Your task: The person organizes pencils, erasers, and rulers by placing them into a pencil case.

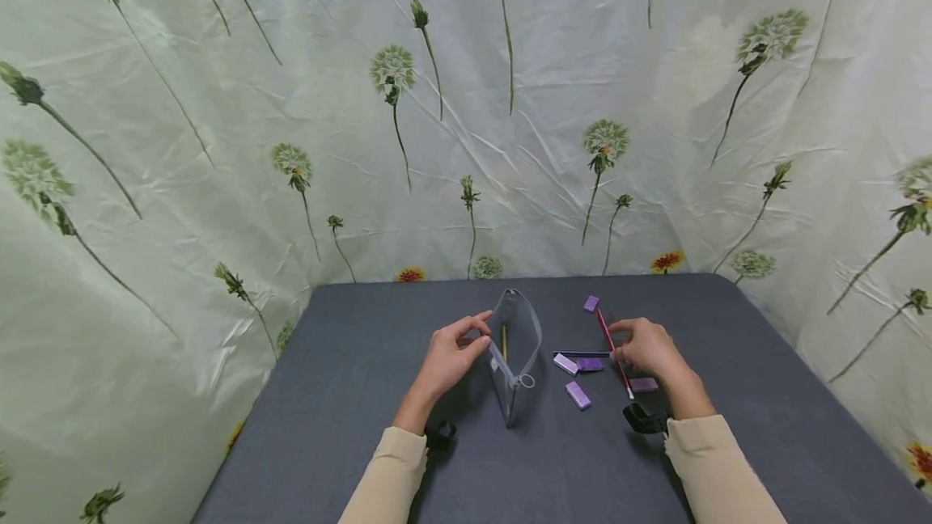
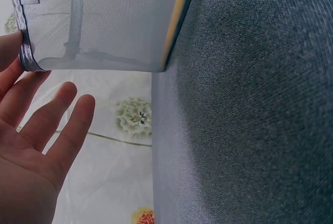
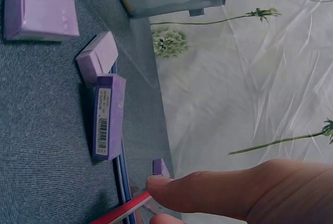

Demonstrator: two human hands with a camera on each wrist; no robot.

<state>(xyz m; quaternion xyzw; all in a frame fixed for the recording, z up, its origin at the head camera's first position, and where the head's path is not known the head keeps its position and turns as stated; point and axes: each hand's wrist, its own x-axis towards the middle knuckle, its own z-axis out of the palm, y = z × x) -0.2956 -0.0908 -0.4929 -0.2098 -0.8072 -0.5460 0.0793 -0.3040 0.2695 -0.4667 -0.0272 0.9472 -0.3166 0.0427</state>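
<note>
My left hand point(image 1: 446, 356) pinches the zippered rim of a grey mesh pencil pouch point(image 1: 523, 338), which stands upright with its mouth spread apart. Inside leans a yellow pencil point(image 1: 504, 342), showing through the mesh in the left wrist view. To the right, my right hand point(image 1: 651, 348) pinches a red pencil point(image 1: 623, 378) between thumb and fingers, low over the table. Beneath it a dark blue pencil point(image 1: 566, 354) lies crosswise. Beside that pencil are a pale purple eraser point(image 1: 565, 364) and a darker purple one with a barcode point(image 3: 102, 125).
Another purple eraser point(image 1: 578, 395) lies nearer the front, one point(image 1: 591, 304) at the back and one point(image 1: 644, 385) under the right wrist. The dark grey table point(image 1: 349, 395) ends at a flower-printed curtain point(image 1: 335, 103) behind and at both sides.
</note>
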